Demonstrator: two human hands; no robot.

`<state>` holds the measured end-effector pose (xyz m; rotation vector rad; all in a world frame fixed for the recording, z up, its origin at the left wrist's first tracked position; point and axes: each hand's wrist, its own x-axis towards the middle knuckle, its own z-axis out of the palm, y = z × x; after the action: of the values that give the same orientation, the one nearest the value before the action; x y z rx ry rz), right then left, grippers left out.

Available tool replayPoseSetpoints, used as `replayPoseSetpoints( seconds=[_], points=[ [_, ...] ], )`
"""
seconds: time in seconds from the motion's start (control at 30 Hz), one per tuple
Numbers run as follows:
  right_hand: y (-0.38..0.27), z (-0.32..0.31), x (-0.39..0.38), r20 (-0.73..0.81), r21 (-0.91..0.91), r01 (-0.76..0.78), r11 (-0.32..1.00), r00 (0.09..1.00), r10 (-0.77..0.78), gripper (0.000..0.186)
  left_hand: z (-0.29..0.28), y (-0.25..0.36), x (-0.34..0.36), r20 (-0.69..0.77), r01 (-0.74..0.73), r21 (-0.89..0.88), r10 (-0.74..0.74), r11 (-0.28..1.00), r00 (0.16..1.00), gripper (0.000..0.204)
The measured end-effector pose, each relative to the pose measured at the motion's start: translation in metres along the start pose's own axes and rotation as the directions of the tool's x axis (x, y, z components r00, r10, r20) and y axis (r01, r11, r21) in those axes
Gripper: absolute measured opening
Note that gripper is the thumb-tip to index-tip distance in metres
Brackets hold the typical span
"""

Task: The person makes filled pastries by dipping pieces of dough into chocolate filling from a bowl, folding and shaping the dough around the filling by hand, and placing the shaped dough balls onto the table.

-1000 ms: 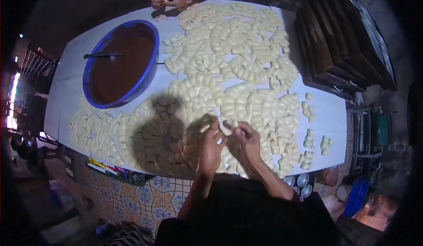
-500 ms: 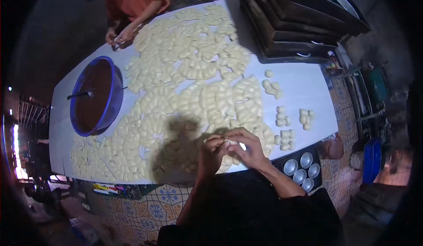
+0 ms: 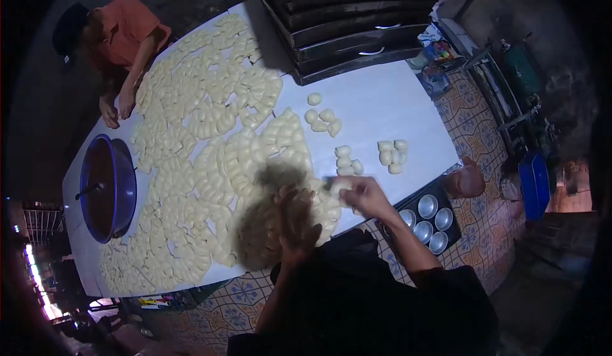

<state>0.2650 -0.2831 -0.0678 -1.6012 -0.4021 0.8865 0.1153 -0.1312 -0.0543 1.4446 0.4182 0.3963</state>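
My right hand (image 3: 366, 196) grips a pale, round dough ball (image 3: 338, 189) between thumb and fingers, just above the right edge of the dough spread. Over the near part of the spread, my left hand (image 3: 296, 225) is in shadow, its fingers apart and nothing seen in it. Beneath and beyond both hands, many small pale dough pieces (image 3: 210, 164) lie packed in curved rows on the white table (image 3: 408, 101). Rounder dough balls sit in small clusters to the right, one cluster (image 3: 393, 155) farthest right and another (image 3: 345, 160) closer to my right hand.
A blue-purple basin (image 3: 126, 190) with brown contents and a handled tool stands at left. Across the table, another person (image 3: 131, 34) works with both hands. Dark stacked trays (image 3: 357, 43) occupy the far edge. A dark tray of round metal tins (image 3: 427, 207) is below the right edge.
My hands have parted: the right moved right with the dough ball, and the left opened. The whole view has turned, shifting the table, trays and other person leftward.
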Motion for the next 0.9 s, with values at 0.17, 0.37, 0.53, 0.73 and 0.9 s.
replayPoseSetpoints(
  seconds=[0.17,0.37,0.53,0.73,0.9],
  points=[
    [0.044,-0.049,0.064,-0.465,-0.022,0.1,0.995,0.88,-0.099,0.041,-0.001,0.01,0.022,-0.165,-0.056,-0.243,0.016,0.968,0.986,0.073],
    [0.008,-0.065,0.11,-0.428,-0.476,0.095,0.875,0.844,-0.324,0.035,-0.031,0.011,0.015,-0.287,0.005,-0.14,-0.045,0.99,0.957,0.048],
    [-0.029,-0.013,0.129,-0.232,-0.709,0.014,0.705,0.939,-0.253,0.026,-0.031,0.025,0.009,-0.249,0.005,-0.042,-0.016,0.999,0.968,0.02],
    [-0.085,0.084,0.042,0.241,-0.031,0.264,0.964,0.938,-0.249,0.035,-0.051,0.03,-0.007,-0.305,0.003,-0.285,-0.093,0.959,0.948,0.031],
    [-0.088,0.165,0.03,0.106,-0.152,0.501,0.852,0.865,-0.49,0.022,-0.081,0.048,-0.011,-0.399,-0.156,0.099,0.182,0.983,0.899,0.031]
  ],
)
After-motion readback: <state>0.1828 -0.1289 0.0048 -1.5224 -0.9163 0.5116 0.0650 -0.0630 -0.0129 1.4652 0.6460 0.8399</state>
